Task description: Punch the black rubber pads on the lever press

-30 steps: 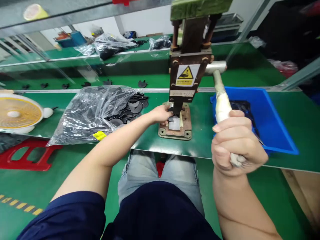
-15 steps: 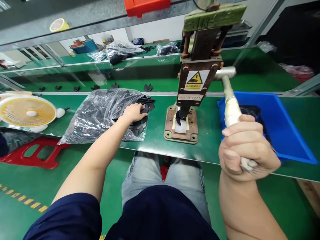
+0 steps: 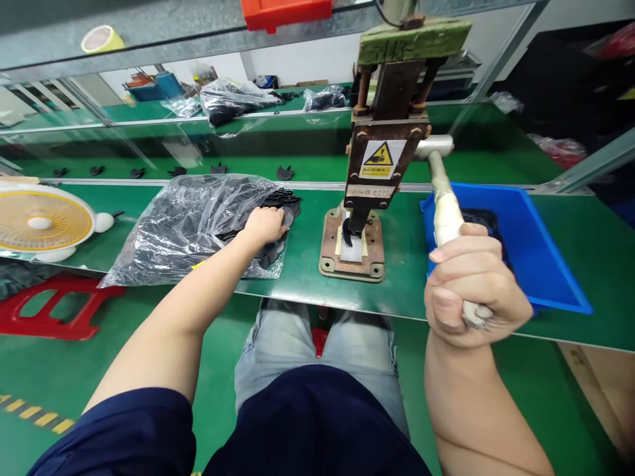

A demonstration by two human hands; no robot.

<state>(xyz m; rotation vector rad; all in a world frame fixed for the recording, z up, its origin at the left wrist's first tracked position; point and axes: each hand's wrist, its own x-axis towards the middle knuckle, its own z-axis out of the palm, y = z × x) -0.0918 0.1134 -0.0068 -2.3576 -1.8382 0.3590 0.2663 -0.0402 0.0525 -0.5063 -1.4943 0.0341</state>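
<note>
My right hand (image 3: pixel 476 287) is wrapped round the pale, tape-covered lever handle (image 3: pixel 446 215) of a hand press (image 3: pixel 380 165). On the press's base plate (image 3: pixel 327 258), a curved black piece (image 3: pixel 346 233) lies under the ram over a pale metal block. My left hand (image 3: pixel 268 226) reaches into the mouth of a clear plastic bag (image 3: pixel 169 225) full of flat black parts. Its fingers are curled down and pinch one black part (image 3: pixel 288 215) at the edge of the pile; the fingertips are partly hidden.
Right of the press stands a blue bin (image 3: pixel 546 251) holding something black. A yellow-and-white fan (image 3: pixel 40 221) sits at left. Several black parts (image 3: pixel 218 168) line the green ledge behind. A tape roll (image 3: pixel 102 39) and a red bin (image 3: pixel 288 12) are on the shelf above.
The whole view has shifted slightly, so the bench things appear a little further left. My left hand stays at the bag's mouth, and my right hand keeps its hold on the lever.
</note>
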